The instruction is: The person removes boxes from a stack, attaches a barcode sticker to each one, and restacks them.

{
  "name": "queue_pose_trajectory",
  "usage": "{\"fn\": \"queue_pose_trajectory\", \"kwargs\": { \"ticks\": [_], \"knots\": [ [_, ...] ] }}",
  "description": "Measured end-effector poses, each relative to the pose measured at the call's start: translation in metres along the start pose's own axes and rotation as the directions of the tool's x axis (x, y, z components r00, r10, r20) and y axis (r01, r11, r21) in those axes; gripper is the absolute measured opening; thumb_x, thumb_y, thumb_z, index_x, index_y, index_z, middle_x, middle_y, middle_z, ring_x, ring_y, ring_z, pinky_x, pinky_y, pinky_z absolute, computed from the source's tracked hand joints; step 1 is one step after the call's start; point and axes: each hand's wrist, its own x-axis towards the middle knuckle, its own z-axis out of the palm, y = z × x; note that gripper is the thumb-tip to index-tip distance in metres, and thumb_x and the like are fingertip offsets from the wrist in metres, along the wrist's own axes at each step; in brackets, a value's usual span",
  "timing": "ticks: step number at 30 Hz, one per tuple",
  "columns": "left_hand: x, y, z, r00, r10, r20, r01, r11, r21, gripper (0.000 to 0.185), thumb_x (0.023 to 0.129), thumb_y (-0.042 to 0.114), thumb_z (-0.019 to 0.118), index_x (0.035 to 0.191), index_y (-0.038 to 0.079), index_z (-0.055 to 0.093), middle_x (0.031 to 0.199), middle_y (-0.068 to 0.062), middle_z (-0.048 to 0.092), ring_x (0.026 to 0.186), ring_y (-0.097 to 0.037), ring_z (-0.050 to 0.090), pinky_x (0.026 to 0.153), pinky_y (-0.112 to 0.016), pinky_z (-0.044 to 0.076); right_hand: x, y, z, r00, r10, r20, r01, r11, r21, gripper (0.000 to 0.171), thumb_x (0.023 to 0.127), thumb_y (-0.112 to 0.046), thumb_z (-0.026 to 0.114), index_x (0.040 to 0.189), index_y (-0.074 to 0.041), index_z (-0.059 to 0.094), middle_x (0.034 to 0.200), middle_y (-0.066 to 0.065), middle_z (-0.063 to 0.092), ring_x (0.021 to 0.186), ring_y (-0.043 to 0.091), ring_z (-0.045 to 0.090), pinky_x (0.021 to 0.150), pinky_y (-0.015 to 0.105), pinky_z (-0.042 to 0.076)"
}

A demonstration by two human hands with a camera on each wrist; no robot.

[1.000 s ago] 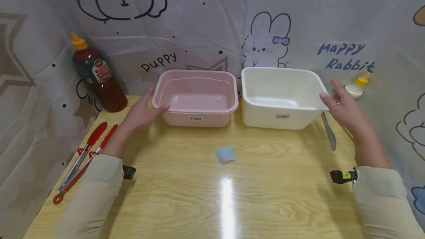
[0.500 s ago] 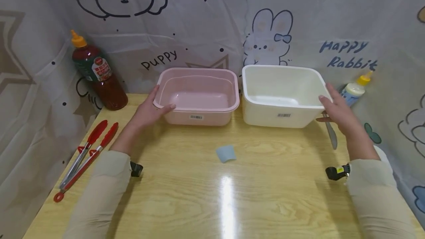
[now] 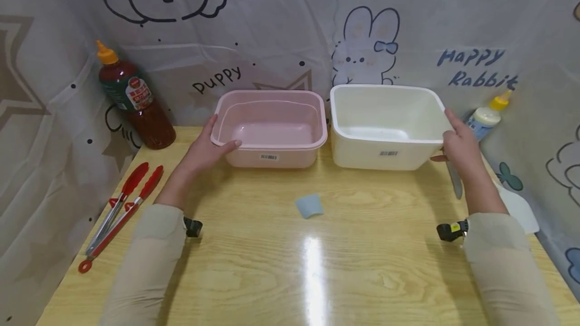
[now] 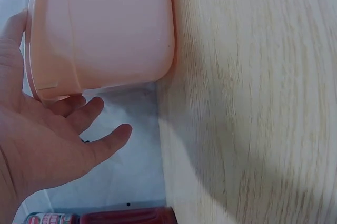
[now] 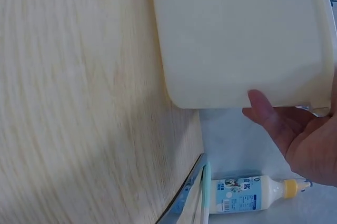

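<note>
Gripping stage: both hands had arrived at the two tubs, which stood side by side, just apart, at the back of the desk (image 3: 290, 265) in the middle of the head view; neither tub looked lifted, as both bases sat on the wood in the wrist views.
Left hand: the left hand (image 3: 202, 151) held the left end of the pink tub (image 3: 270, 127), thumb laid over the rim and fingers curled under the lip, as the left wrist view showed.
Right hand: the right hand (image 3: 458, 146) clasped the right end of the white tub (image 3: 385, 125), thumb on the wall below the rim; its fingers were hidden behind the tub's edge.
Done so far: judging by the contact, the reach was over and a hold was set on each tub.
Left to do: any lifting, sliding or stacking had not begun, as far as I could judge.
Change from a second earlier: the right hand had then hovered beside the white tub with fingers spread, and had since closed in on the wall; the left hand had moved from loose contact to a firmer hold on the rim.
Unchanged: both tubs and the small blue scrap (image 3: 309, 206) at mid-frame kept their places.
Surroundings: red tongs (image 3: 119, 213) lay at the lower left, a dark sauce bottle (image 3: 133, 99) stood at the upper left, a white squeeze bottle (image 3: 486, 117) and a knife (image 3: 454, 180) lay at the right.
</note>
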Motion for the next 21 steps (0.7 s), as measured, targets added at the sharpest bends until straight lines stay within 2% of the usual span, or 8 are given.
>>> {"fn": "queue_pose_trajectory", "kwargs": {
  "ticks": [6,8,10,11,13,15,18,21],
  "knots": [
    [0.0,0.003,0.0,1.0,0.005,-0.009,-0.005,1.0,-0.003,0.108,0.088,0.058,0.07,0.163,0.036,-0.004,0.17,-0.01,0.019,0.153,-0.043,0.025,0.118,-0.07,0.023,0.0,-0.007,-0.001,1.0,0.005,-0.006,-0.004,0.998,0.065,0.069,0.102,-0.013,0.031,0.164,-0.022,0.003,0.172,0.007,0.005,0.079,-0.001,0.059,0.07,0.034,0.063],
    [0.0,0.004,0.0,1.0,0.013,-0.007,-0.013,1.0,-0.008,0.108,0.089,0.057,0.071,0.163,0.034,-0.004,0.17,-0.011,0.02,0.153,-0.042,0.026,0.118,-0.07,0.023,-0.002,-0.007,-0.001,1.0,0.013,-0.01,-0.012,0.995,0.096,0.068,0.103,-0.013,0.031,0.164,-0.022,0.002,0.171,0.008,0.016,0.079,0.0,0.06,0.071,0.035,0.063],
    [-0.001,0.004,0.001,1.0,0.021,-0.002,-0.021,1.0,-0.011,0.108,0.089,0.055,0.071,0.163,0.033,-0.004,0.17,-0.011,0.02,0.153,-0.042,0.026,0.119,-0.07,0.022,-0.004,-0.007,-0.002,0.999,0.029,-0.022,-0.026,0.992,0.122,0.068,0.104,-0.014,0.031,0.164,-0.024,0.002,0.159,0.007,0.036,0.079,0.0,0.06,0.072,0.035,0.063],
    [-0.001,0.004,0.001,1.0,0.025,-0.001,-0.025,1.0,-0.014,0.108,0.089,0.055,0.071,0.164,0.033,-0.003,0.17,-0.011,0.021,0.153,-0.042,0.026,0.119,-0.069,0.022,-0.005,-0.006,-0.002,0.999,0.031,-0.025,-0.028,0.99,0.135,0.068,0.104,-0.013,0.031,0.164,-0.025,0.003,0.148,0.005,0.045,0.079,0.001,0.061,0.072,0.035,0.063],
    [-0.001,0.003,0.001,1.0,0.028,0.0,-0.028,0.999,-0.016,0.107,0.089,0.055,0.071,0.164,0.033,-0.002,0.17,-0.011,0.021,0.153,-0.042,0.026,0.119,-0.07,0.022,-0.006,-0.006,-0.004,0.999,0.028,-0.034,-0.023,0.988,0.155,0.067,0.104,-0.012,0.03,0.165,-0.028,0.007,0.125,-0.003,0.052,0.078,0.001,0.062,0.07,0.035,0.063],
    [-0.001,0.003,0.001,1.0,0.025,0.002,-0.025,1.0,-0.018,0.107,0.089,0.055,0.071,0.164,0.033,-0.002,0.17,-0.01,0.021,0.153,-0.042,0.026,0.119,-0.069,0.022,-0.007,-0.007,-0.008,0.999,0.015,-0.039,-0.008,0.987,0.161,0.064,0.105,-0.013,0.032,0.164,-0.031,0.015,0.111,-0.013,0.052,0.076,0.001,0.065,0.067,0.035,0.063],
    [-0.003,0.003,0.001,1.0,0.016,0.009,-0.016,1.0,-0.02,0.108,0.089,0.057,0.07,0.164,0.033,-0.003,0.17,-0.01,0.02,0.153,-0.042,0.026,0.119,-0.069,0.022,-0.007,-0.012,-0.018,1.0,0.0,-0.003,0.0,0.972,0.236,0.058,0.106,-0.013,0.039,0.16,-0.031,0.028,0.104,-0.013,0.058,0.073,0.004,0.068,0.063,0.035,0.063],
    [-0.003,0.004,0.005,0.999,0.027,0.022,-0.027,1.0,-0.014,0.11,0.088,0.058,0.071,0.164,0.031,-0.005,0.17,-0.013,0.02,0.152,-0.042,0.027,0.12,-0.067,0.023,-0.007,-0.022,-0.032,0.999,0.015,0.051,-0.033,0.931,0.364,0.057,0.105,-0.011,0.044,0.158,-0.029,0.032,0.099,-0.013,0.063,0.072,0.008,0.071,0.06,0.035,0.063]
  ]
}}
